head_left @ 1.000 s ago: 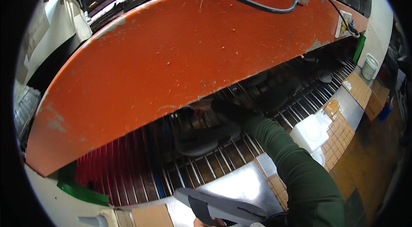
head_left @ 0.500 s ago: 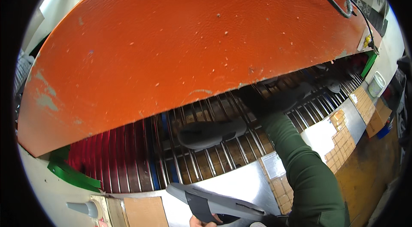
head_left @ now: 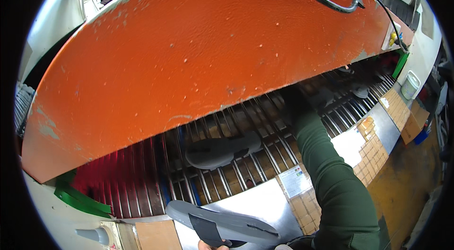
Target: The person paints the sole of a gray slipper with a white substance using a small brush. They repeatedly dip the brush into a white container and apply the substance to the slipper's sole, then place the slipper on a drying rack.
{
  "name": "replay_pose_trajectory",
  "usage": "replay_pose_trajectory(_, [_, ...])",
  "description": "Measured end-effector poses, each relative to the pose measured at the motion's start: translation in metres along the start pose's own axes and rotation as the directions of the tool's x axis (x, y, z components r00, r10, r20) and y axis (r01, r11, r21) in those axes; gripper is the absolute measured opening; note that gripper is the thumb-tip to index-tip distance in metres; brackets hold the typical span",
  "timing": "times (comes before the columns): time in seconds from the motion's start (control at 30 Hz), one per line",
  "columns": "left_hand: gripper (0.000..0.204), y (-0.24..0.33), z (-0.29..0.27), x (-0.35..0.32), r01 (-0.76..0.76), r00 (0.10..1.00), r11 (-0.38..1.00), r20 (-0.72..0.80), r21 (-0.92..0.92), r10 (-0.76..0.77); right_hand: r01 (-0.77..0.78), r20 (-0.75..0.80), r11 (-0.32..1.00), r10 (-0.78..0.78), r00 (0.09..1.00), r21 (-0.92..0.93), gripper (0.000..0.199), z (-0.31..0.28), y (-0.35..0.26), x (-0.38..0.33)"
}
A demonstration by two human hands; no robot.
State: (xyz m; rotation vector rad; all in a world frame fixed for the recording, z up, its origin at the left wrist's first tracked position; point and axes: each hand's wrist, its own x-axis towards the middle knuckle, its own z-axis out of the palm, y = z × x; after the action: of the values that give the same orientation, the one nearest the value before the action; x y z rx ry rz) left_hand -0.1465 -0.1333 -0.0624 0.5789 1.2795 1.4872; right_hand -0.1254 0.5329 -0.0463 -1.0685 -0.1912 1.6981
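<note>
My right hand (head_left: 292,102), in a dark glove on a green sleeve, reaches in over the metal rods of a conveyor (head_left: 265,169) and under the edge of a big orange hood (head_left: 213,61). The hood's shadow hides its fingers. A grey shoe sole (head_left: 221,150) lies flat on the rods, left of my forearm and apart from it. At the lower edge my left hand (head_left: 207,245) holds another grey sole (head_left: 222,224) with a dark patch on it, over a steel plate (head_left: 265,202); only the fingertips show.
More grey soles (head_left: 362,92) lie on the rods at the far right. A black cable (head_left: 331,2) runs over the hood. A white tub (head_left: 410,84) stands at the right, a green strip (head_left: 80,198) at the lower left, and red rods (head_left: 113,179) beside it.
My right hand has pushed further to the right and deeper under the orange hood. The hood fills more of the view. The sole on the rods and the one in my left hand stay put.
</note>
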Motion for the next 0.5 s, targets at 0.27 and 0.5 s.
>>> replay_pose_trajectory(0.27, [0.043, -0.004, 0.006, 0.01, -0.292, 0.951, 0.947, -0.064, 0.133, 0.302, -0.088, 0.016, 0.987, 0.087, 0.996, 0.137, 0.038, 0.009, 0.008, -0.008])
replay_pose_trajectory(0.5, [0.07, 0.012, 0.062, 0.014, -0.551, 0.641, 0.78, -0.447, 0.298, 0.624, -0.186, 0.143, 0.968, 0.163, 0.976, 0.17, 0.035, -0.008, -0.011, -0.075])
